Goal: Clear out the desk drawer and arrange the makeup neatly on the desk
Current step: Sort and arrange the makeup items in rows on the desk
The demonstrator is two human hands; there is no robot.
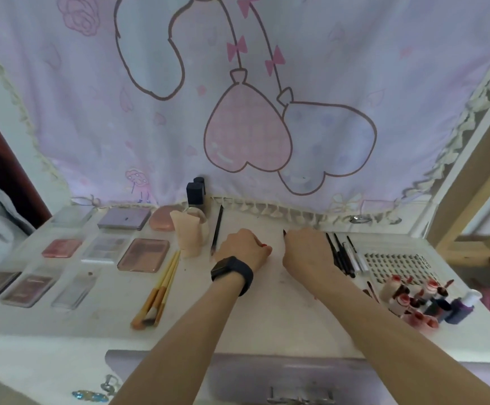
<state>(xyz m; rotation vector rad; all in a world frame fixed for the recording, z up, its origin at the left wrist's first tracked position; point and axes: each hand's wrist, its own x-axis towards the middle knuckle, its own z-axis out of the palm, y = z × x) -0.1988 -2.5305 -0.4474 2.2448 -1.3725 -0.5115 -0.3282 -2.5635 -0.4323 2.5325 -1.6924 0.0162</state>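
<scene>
Reaching across the white desk [267, 323], both forearms end in hands seen only from the back, close together near the middle. The left hand [242, 248], with a black watch [232, 271] on its wrist, has its fingers curled under. Red nails show at its edge, but whether it grasps anything cannot be told. The right hand [308, 252] is curled too. A small dark tip sticks out at its far side, and it cannot be told whether that is a nail or something held.

The makeup lies on the desk:
- palettes [143, 255] in rows at the left, the nearest ones blurred
- brushes [156, 293] beside the palettes
- a black pencil [216, 229] just beyond the left hand
- thin liners [341, 254] touching the right hand's edge
- a lash tray [395, 263] and a cluster of lip bottles [422, 299] at the right

The drawer [164, 363] shows lilac below the desk edge, crossed by both arms and cut off by the frame. Its contents are hard to make out.
</scene>
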